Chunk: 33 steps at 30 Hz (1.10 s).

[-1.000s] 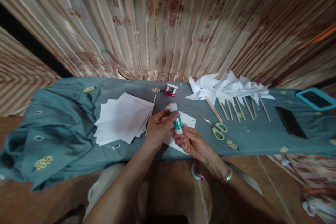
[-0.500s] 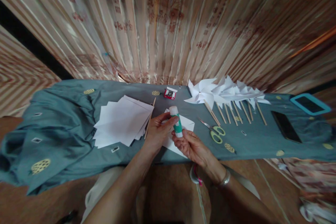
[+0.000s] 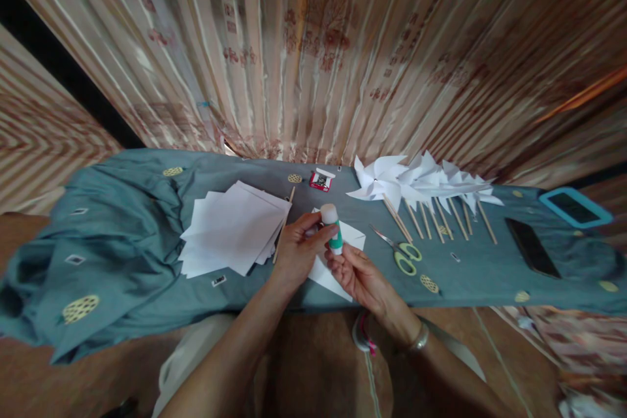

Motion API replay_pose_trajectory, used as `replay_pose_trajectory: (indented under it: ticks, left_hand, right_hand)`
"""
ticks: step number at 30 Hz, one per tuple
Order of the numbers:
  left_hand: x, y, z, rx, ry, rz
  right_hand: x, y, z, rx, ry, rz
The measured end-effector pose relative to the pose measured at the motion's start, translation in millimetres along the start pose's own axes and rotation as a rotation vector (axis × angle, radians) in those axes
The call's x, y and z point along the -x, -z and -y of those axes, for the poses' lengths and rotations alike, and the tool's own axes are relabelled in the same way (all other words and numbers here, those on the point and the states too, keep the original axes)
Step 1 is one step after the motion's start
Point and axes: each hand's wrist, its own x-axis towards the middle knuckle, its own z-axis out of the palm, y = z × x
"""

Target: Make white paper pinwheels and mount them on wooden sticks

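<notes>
A green and white glue stick is held between both hands, its white end pointing up and away from me. My left hand grips its side, thumb across the label. The fingertips of my right hand are closed round its lower end. Beneath the hands lies a folded sheet of white paper, partly hidden by them. A stack of white paper is just left of my left hand, with a thin wooden stick along its right edge. Scissors with green handles rest right of my right hand.
White paper pinwheels on wooden sticks lie in a row at the back right. A small red box stands open near the back edge. A dark phone and a blue-framed tablet lie at the right on the green cloth.
The view has shifted slightly. My left hand has moved a little up along the glue stick, whose white end now tilts more towards me. Both hands still hold it.
</notes>
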Motion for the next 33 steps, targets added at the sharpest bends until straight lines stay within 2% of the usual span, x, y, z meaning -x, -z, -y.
replay_pose_trajectory:
  ticks: [9, 17, 28, 33]
  left_hand:
    - [1.8, 0.4, -4.6, -0.008, 0.001, 0.015]
    - [-1.1, -1.9, 0.4, 0.093, 0.051, -0.036]
    - [-2.4, -3.5, 4.5, -0.003, 0.035, -0.084]
    - [-3.4, -4.4, 4.5, -0.03, 0.075, -0.098]
  right_hand:
    - [0.7, 0.3, -0.4, 0.023, -0.029, 0.035]
    - [1.1, 1.5, 2.7, 0.124, -0.006, 0.025]
    - [5.0, 1.5, 4.6, 0.268, 0.051, 0.01]
    - [4.6, 0.7, 4.2, 0.296, 0.066, 0.021]
